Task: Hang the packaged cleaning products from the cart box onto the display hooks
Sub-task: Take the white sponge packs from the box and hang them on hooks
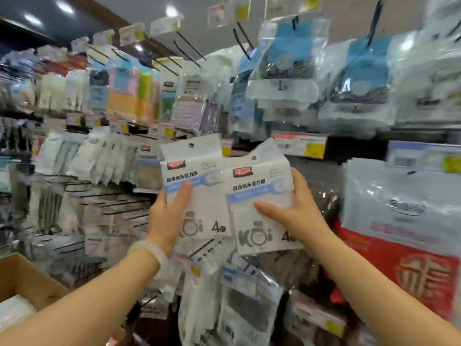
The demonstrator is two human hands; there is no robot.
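I hold two identical white sponge packs up in front of the display. My left hand (167, 216) grips the left pack (199, 196) from its left side, thumb across the front. My right hand (295, 213) grips the right pack (262, 203), thumb on the front and fingers round its right edge. Each pack has a round hang hole at its top, a red logo, a blue band and a "4" near the bottom. The right pack tilts slightly to the right. The cardboard cart box (30, 283) sits at the lower left, with white packs inside.
Rows of black display hooks (119, 206) stick out at centre left, some bare. Hanging packs of cloths and sponges fill the wall above and to both sides. A large red and clear bag (399, 233) hangs at the right. Yellow price tags (300, 144) line the shelf edges.
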